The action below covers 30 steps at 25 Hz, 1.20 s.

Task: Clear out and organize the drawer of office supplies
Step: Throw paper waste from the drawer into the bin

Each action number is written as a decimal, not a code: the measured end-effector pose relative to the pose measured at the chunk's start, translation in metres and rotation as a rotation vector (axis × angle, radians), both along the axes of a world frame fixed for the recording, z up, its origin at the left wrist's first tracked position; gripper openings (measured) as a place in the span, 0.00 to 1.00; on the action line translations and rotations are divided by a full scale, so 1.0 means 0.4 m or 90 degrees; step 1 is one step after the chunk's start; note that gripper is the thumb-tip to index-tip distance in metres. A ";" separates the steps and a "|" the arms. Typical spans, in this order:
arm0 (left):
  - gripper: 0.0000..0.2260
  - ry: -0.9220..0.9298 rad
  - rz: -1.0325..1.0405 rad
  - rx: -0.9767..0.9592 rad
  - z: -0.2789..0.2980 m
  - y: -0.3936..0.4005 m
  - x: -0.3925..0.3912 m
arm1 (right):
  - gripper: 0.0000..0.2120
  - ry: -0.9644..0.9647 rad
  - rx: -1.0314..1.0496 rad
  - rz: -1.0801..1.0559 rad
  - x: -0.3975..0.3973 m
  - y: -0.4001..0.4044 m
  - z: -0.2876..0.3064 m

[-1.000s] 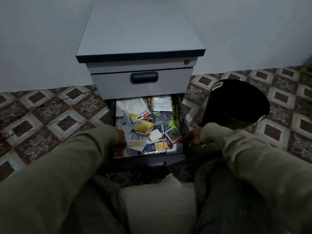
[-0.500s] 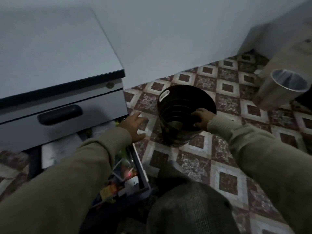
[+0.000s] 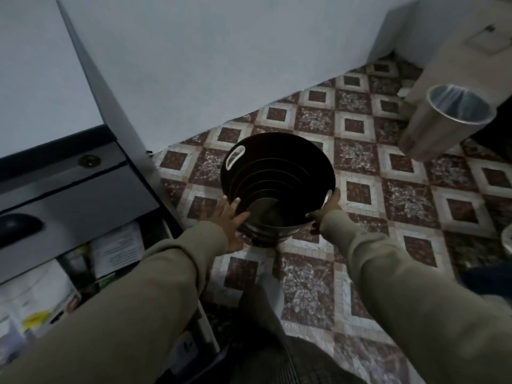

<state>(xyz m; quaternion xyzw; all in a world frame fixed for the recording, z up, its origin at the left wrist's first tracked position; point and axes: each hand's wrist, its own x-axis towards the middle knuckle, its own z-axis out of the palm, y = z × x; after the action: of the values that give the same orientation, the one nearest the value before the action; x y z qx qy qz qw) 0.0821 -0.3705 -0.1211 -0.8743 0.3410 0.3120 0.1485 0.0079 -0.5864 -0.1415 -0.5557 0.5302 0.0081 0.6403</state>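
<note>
A dark round bin [image 3: 278, 187] is standing upright on the patterned floor [image 3: 401, 195], just to the right of the cabinet [image 3: 69, 189] and near the wall. Both hands are meeting it at the near side. The left hand [image 3: 225, 220] is lying flat against the bin's near-left wall, fingers straight and slightly spread, pressing and not wrapping. The right hand [image 3: 325, 210] is gripping the near-right rim beside a pale handle slot, thumb curling over the edge; its other fingers are hidden behind the wall, so I cannot tell how they are lying.

The drawer [image 3: 91, 273] is hanging open at the cabinet's base, left of the bin, and papers and small packets are crowding it. A steel can [image 3: 446, 123] is standing well apart, far right of the bin.

The bin is looking empty, ribbed inside and probably thin plastic, so it is likely handling light and fairly stiff, though the smooth wall may be slipping under a flat palm. The two handle slots, one at the far-left rim and one by the right hand, are looking like the surest holds for dragging it nearer the drawer.
</note>
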 end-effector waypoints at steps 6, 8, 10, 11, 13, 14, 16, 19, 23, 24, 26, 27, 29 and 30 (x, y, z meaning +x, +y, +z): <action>0.26 -0.014 -0.028 -0.045 -0.006 0.032 -0.019 | 0.46 -0.027 0.221 -0.255 0.022 0.063 0.007; 0.26 -0.005 -0.054 -0.022 -0.001 0.072 -0.040 | 0.34 -0.024 0.199 -0.192 -0.013 0.091 0.027; 0.27 0.015 -0.059 -0.004 0.012 0.127 -0.069 | 0.20 -0.012 0.155 -0.116 -0.053 0.122 0.040; 0.26 0.033 -0.049 -0.005 0.018 0.152 -0.083 | 0.20 -0.001 0.173 -0.096 -0.060 0.122 0.026; 0.23 0.066 -0.026 -0.021 0.029 0.200 -0.112 | 0.26 0.034 0.124 -0.058 -0.095 0.146 0.020; 0.23 0.078 -0.018 -0.033 0.032 0.216 -0.125 | 0.31 0.009 0.060 -0.032 -0.117 0.155 0.005; 0.22 0.102 0.002 -0.061 0.032 0.236 -0.145 | 0.35 0.039 -0.007 0.047 -0.138 0.155 -0.020; 0.22 0.099 0.022 -0.084 0.033 0.254 -0.178 | 0.17 0.051 0.082 0.025 -0.164 0.200 0.036; 0.29 0.066 0.027 -0.101 0.039 0.277 -0.207 | 0.37 0.157 -0.184 0.277 -0.165 0.195 0.026; 0.30 0.050 0.040 -0.129 0.047 0.292 -0.207 | 0.42 0.210 -0.259 0.324 -0.162 0.197 0.037; 0.31 0.000 0.072 -0.184 0.072 0.334 -0.197 | 0.43 0.250 -0.326 0.327 -0.138 0.218 0.071; 0.30 -0.025 0.092 -0.201 0.088 0.364 -0.192 | 0.41 0.263 -0.359 0.334 -0.120 0.241 0.094; 0.30 -0.067 0.140 -0.228 0.116 0.431 -0.182 | 0.39 0.231 -0.426 0.402 -0.073 0.297 0.140; 0.30 -0.084 0.162 -0.239 0.128 0.471 -0.180 | 0.39 0.193 -0.433 0.426 -0.050 0.337 0.162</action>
<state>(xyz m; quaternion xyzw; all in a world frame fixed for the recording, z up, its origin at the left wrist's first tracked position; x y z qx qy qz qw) 0.0101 -0.1820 -0.0699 -0.9409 0.2697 0.2017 -0.0356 -0.0121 -0.4516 -0.0767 -0.8651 0.3829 0.1206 0.3008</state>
